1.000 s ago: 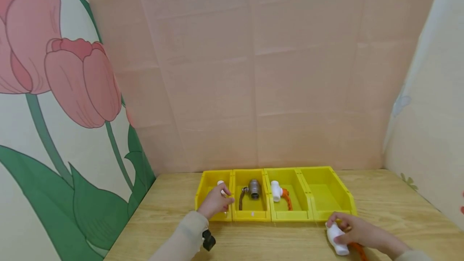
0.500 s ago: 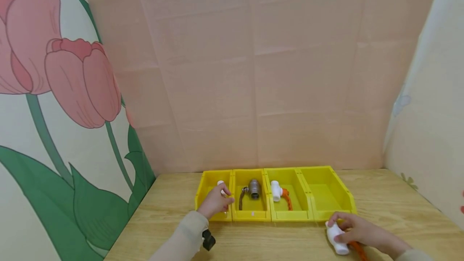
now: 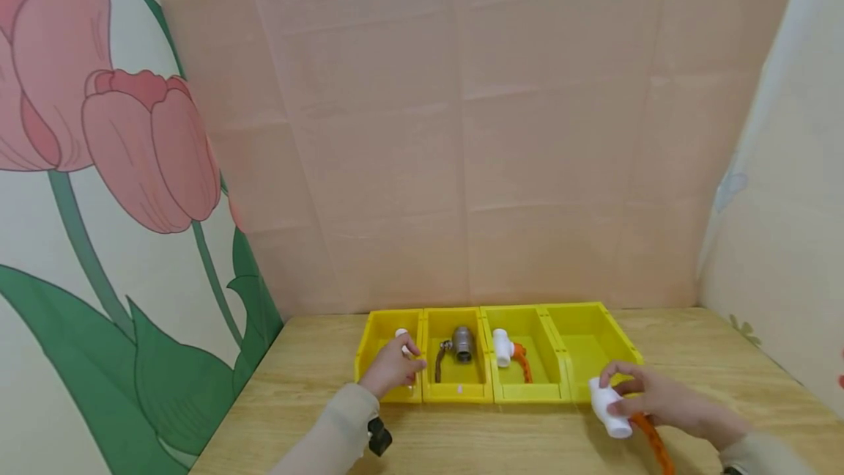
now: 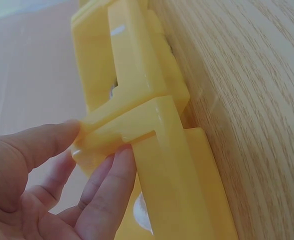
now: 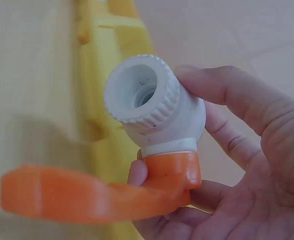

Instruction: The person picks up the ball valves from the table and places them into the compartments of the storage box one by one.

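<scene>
My right hand grips a white plastic ball valve with an orange lever handle, just in front of the rightmost bin. In the right wrist view, the thumb presses the white body and fingers curl round the base of the orange lever. My left hand pinches the front side-wall edge of the leftmost yellow bin between thumb and fingers. A white piece shows in that bin, partly hidden by the hand.
A grey metal valve with a brown lever lies in the second bin. Another white valve with an orange lever lies in the third. The rightmost bin shows its bare floor. The bins stand on a wooden table before a pink cloth.
My right hand has raised the white ball valve off the table, up toward the rightmost bin's front. The left hand stays where it was.
</scene>
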Demonstrator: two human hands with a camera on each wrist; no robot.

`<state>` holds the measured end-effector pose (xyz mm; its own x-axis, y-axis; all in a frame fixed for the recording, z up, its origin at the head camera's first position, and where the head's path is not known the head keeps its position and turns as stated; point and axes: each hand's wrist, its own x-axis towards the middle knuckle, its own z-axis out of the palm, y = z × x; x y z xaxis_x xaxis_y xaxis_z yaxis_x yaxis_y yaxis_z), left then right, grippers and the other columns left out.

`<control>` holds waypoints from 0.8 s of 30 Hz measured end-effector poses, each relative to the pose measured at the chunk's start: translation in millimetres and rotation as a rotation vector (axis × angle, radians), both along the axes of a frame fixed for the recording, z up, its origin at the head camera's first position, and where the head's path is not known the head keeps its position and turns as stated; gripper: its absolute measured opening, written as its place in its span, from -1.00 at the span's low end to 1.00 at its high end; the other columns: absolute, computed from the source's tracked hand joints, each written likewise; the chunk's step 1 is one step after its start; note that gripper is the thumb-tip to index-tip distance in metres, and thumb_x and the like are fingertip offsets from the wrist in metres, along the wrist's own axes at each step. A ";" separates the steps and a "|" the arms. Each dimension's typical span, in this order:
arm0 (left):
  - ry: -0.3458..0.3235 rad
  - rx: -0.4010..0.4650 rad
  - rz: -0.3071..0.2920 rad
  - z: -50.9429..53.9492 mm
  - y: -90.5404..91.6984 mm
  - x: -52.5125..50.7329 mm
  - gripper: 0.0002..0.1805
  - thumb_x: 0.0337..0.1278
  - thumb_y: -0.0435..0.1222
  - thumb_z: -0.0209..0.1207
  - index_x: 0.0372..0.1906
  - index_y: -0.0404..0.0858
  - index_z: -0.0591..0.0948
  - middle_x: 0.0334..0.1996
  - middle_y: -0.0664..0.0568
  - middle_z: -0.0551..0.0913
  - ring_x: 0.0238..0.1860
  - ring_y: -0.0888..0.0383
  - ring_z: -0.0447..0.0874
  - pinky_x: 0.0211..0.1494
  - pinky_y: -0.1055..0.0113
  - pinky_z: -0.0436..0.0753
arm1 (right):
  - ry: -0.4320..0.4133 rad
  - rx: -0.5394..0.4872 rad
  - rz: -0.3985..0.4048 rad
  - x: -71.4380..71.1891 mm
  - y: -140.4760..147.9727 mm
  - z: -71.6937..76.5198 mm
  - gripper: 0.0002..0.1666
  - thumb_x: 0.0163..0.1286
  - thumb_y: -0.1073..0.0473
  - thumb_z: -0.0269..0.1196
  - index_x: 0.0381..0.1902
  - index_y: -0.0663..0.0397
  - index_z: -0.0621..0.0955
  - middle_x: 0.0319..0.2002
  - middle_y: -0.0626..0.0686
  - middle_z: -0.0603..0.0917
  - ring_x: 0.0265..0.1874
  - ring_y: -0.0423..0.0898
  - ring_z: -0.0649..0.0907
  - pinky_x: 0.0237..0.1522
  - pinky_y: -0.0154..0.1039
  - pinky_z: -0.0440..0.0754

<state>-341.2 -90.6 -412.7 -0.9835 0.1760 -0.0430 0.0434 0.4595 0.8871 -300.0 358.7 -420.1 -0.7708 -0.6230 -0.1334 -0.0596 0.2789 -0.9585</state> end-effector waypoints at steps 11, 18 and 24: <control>0.002 -0.010 0.004 -1.1 0.5 -0.1 -0.76 0.16 -0.38 0.27 -0.21 -0.36 0.44 -0.50 -0.01 0.52 -0.58 0.14 0.46 -0.39 0.19 0.62 | 0.091 -0.022 -0.017 -41.0 10.5 58.3 -0.76 0.49 0.30 0.04 0.03 -0.11 0.43 -0.09 0.05 0.61 -0.20 -0.02 0.65 -0.13 -0.01 0.63; 0.010 -0.010 -0.002 -1.0 0.4 -1.0 -0.77 0.16 -0.39 0.27 -0.22 -0.36 0.44 -0.51 -0.01 0.51 -0.59 0.14 0.47 -0.38 0.15 0.64 | 0.106 0.025 -0.126 -73.8 16.6 78.6 -0.77 0.48 0.21 0.09 0.04 -0.13 0.42 -0.05 -0.03 0.61 -0.13 0.00 0.64 -0.04 -0.07 0.65; 0.027 -0.011 -0.001 -1.9 0.9 -1.4 -0.76 0.15 -0.39 0.28 -0.21 -0.38 0.45 -0.52 -0.01 0.50 -0.60 0.15 0.46 -0.39 0.15 0.64 | 0.077 0.015 -0.118 -99.6 19.4 83.0 -0.75 0.50 0.21 0.06 0.07 -0.14 0.37 -0.04 -0.03 0.62 -0.15 0.00 0.65 -0.06 -0.11 0.64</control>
<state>-342.6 -89.7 -414.6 -0.9841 0.1769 -0.0183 0.0681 0.4696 0.8803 -399.6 378.0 -337.2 -0.8470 -0.5256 -0.0796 -0.0988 0.3028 -0.9479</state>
